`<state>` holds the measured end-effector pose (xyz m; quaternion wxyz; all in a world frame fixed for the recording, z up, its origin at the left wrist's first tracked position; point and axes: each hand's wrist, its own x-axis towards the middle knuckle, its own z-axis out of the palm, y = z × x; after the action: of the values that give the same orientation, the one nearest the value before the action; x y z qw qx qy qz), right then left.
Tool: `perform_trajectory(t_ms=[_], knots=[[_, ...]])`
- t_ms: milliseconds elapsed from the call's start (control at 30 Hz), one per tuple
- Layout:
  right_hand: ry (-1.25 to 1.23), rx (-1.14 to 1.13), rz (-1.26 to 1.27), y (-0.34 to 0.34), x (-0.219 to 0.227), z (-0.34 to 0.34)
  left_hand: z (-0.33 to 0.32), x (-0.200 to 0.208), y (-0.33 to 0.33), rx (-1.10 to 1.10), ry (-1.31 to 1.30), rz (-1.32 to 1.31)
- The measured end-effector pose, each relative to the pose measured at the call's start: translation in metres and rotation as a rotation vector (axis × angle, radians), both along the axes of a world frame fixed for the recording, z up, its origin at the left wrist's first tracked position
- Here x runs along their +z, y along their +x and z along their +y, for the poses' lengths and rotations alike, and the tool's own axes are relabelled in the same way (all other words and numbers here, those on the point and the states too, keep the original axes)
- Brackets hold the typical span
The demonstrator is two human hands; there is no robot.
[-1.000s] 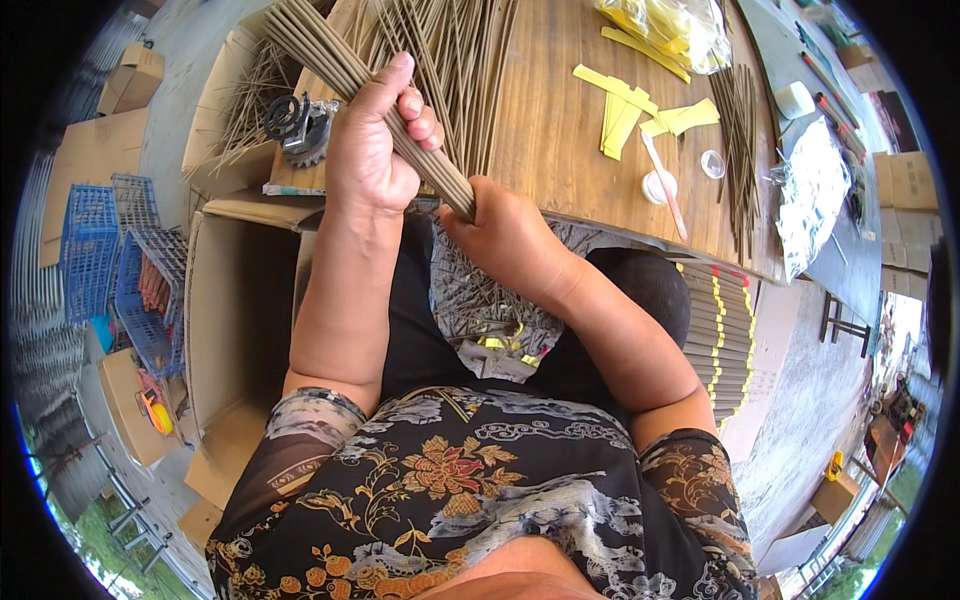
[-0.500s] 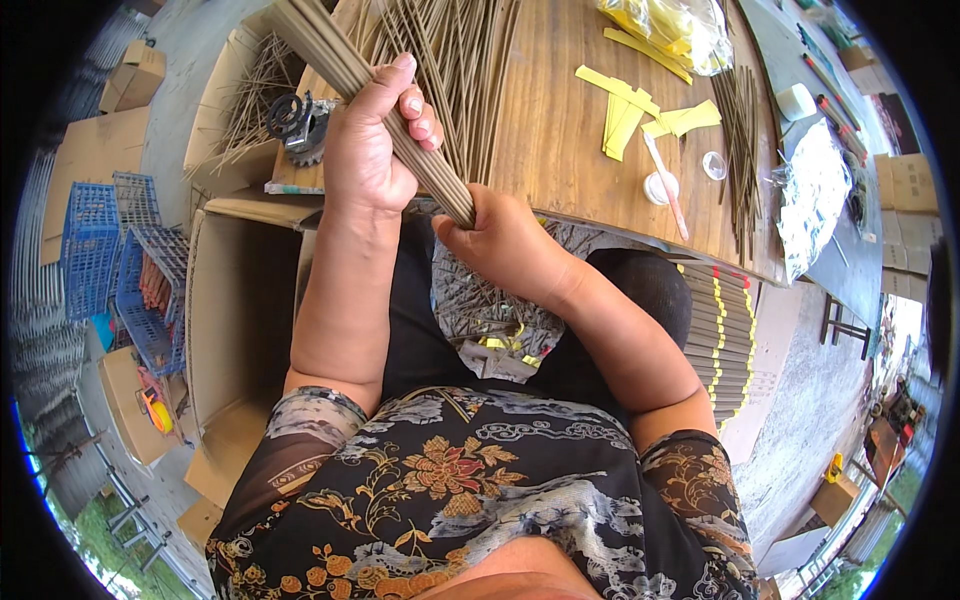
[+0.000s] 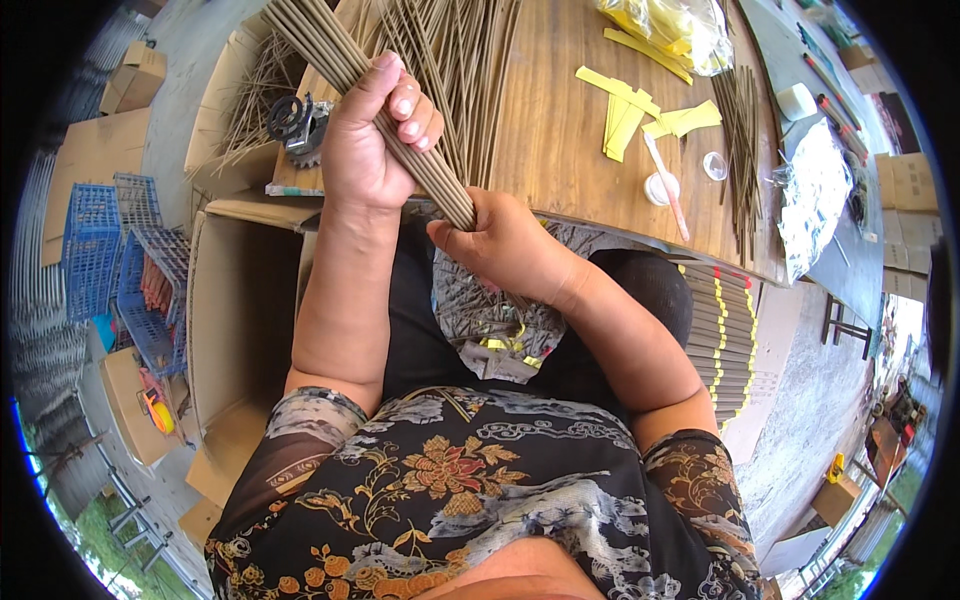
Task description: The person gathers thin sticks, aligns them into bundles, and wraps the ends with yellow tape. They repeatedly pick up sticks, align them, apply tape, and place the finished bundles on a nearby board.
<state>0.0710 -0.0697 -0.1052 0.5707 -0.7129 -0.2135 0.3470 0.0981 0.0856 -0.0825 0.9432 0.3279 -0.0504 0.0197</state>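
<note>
A bundle of thin brown incense sticks point(image 3: 318, 48) slants from the upper left down toward my lap. My left hand point(image 3: 375, 135) is wrapped round its middle, thumb up along the sticks. Lower down, my right hand point(image 3: 508, 245) closes on the bundle's near end, its thumb against the sticks and its other fingers mostly hidden. Many loose incense sticks point(image 3: 470, 70) lie on the wooden table point(image 3: 560, 170) just beyond my hands.
Yellow paper strips point(image 3: 625, 115), a white jar point(image 3: 661, 188) with a flat stick across it and a clear bag point(image 3: 690, 35) lie on the table. An open cardboard box point(image 3: 240, 300) stands at my left. Yellow-banded bundles point(image 3: 720, 340) are stacked at my right. Blue crates point(image 3: 150, 290) sit farther left.
The sticks look slightly more spread at the bundle's upper end. My left-hand fingers and right hand have shifted a little; both still grip the bundle.
</note>
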Motion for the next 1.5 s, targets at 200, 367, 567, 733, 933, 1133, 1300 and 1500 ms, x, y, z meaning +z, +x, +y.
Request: perform_trajectory(t_ms=[200,367,567,733,933,1133,1300,1500], knots=[[-0.155,-0.215,-0.443,-0.001,-0.005,0.002,-0.026,0.005,-0.013,0.167,0.139,0.215],[-0.203,-0.217,-0.582,-0.006,-0.007,0.002,-0.031,0.002,-0.023,0.273,0.098,0.223],[-0.187,-0.171,-0.612,-0.006,-0.004,0.004,-0.027,0.005,-0.026,0.266,0.062,0.107],[0.039,-0.13,-0.194,0.0,0.008,-0.009,-0.009,0.001,-0.022,0.222,0.046,0.108],[0.14,-0.236,-0.43,0.005,0.002,-0.009,-0.009,0.001,-0.022,0.19,0.065,0.134],[0.086,-0.285,-0.675,0.004,0.008,-0.009,-0.007,-0.003,-0.019,0.191,0.098,0.146],[0.013,-0.302,-0.955,0.002,0.009,-0.007,-0.012,-0.004,-0.02,0.245,0.168,0.213],[-0.025,-0.332,-0.703,0.0,0.015,-0.007,-0.015,-0.003,-0.02,0.241,0.168,0.251]])
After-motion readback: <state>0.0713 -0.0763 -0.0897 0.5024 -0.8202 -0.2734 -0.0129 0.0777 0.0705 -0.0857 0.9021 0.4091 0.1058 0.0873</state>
